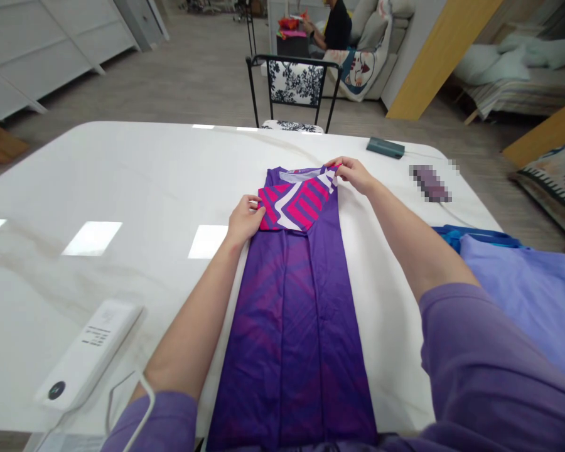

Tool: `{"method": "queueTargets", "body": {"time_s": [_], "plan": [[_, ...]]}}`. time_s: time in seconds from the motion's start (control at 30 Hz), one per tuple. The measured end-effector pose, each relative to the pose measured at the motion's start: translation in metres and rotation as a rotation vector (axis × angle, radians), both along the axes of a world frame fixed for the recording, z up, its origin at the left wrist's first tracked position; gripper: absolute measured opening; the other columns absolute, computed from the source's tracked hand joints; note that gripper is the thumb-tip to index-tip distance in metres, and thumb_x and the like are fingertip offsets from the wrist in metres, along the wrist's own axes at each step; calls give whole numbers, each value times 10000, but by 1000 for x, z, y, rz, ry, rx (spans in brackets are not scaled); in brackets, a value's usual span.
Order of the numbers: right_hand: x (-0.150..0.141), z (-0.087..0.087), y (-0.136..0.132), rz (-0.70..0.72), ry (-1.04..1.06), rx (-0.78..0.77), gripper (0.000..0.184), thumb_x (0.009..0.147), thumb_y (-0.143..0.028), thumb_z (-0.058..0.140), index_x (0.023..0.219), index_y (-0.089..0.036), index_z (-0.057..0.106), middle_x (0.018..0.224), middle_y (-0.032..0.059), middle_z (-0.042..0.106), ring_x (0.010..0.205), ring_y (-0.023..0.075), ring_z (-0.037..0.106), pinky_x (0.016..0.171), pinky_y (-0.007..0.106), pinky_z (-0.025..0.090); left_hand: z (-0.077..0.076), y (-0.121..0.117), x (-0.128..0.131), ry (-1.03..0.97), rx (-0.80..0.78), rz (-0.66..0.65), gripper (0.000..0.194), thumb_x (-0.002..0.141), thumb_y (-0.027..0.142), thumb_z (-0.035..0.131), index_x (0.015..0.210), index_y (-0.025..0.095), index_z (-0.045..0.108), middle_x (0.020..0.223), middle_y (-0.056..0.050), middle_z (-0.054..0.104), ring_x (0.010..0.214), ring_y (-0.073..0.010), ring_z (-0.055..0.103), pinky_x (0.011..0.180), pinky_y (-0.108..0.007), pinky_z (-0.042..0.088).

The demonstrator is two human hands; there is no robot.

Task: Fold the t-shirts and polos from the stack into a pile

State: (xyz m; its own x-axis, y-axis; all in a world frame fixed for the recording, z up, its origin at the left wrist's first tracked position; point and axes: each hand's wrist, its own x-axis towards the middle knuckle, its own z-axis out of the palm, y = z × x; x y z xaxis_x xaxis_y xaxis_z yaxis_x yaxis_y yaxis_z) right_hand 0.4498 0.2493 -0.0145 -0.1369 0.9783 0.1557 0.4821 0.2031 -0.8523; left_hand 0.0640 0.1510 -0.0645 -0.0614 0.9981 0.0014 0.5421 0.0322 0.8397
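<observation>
A purple jersey (301, 339) lies lengthwise on the white table, its long sides folded inward and its neck opening at the far end. One pink, purple and white patterned sleeve (296, 206) is laid across the upper part. My left hand (246, 219) pinches the cuff end of that sleeve at the jersey's left edge. At the far right, near the shoulder, my right hand (353, 174) is closed on the fabric, thumb and fingers together. The jersey's lower end runs out of view toward my body.
A white power bank (91, 351) with a cable lies at the near left of the table (169, 182). Folded lavender and blue clothes (522, 295) sit on the right. A dark green device (385, 147) and a blurred phone (430, 183) lie beyond. A chair (295, 81) stands behind; a person sits farther back.
</observation>
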Motion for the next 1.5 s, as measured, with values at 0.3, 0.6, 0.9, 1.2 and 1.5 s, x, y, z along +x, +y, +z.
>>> {"method": "queueTargets", "body": {"time_s": [0.3, 0.6, 0.9, 1.2, 1.5], "plan": [[28, 2, 22, 81, 15, -213, 207, 753, -208, 891, 852, -180, 711, 763, 9, 700, 741, 145, 585, 717, 276, 489, -2, 0, 3, 100, 50, -38, 327, 998, 330, 733, 1321, 282, 747, 1142, -15, 804, 925, -190, 739, 884, -312, 593], [33, -3, 34, 29, -368, -148, 354, 872, -470, 925, 895, -144, 790, 916, 99, 792, 869, 203, 662, 874, 334, 569, 1, -14, 10, 293, 115, -89, 432, 986, 468, 777, 1389, 313, 792, 1377, -111, 660, 1092, -277, 732, 1040, -448, 603], [-15, -27, -43, -153, -662, 168, 709, 1141, -611, 456, 1642, -133, 609, 1717, 229, 556, 1568, 416, 541, 1318, 628, 442, 7, 28, 46, 641, 311, -376, 687, 1152, 553, 429, 1752, 235, 530, 1864, -114, 407, 1758, -367, 291, 1437, -577, 271], [-30, -36, -51, 37, -842, -10, 1022, 1117, -798, 276, 1870, -110, 222, 1934, 153, 171, 1811, 365, 153, 1476, 639, 5, 7, 75, 56, 646, 170, -382, 920, 1113, 780, 278, 1854, 238, 331, 1947, -90, 207, 1831, -375, 50, 1462, -663, -36], [-79, 36, -283, 0, -797, 43, 682, 1143, -723, 441, 1508, -196, 674, 1466, 198, 738, 1309, 408, 695, 1131, 535, 534, 52, -104, 30, 468, 241, -344, 748, 1116, 619, 550, 1742, 216, 472, 1847, -183, 397, 1742, -392, 325, 1429, -617, 265]]}}
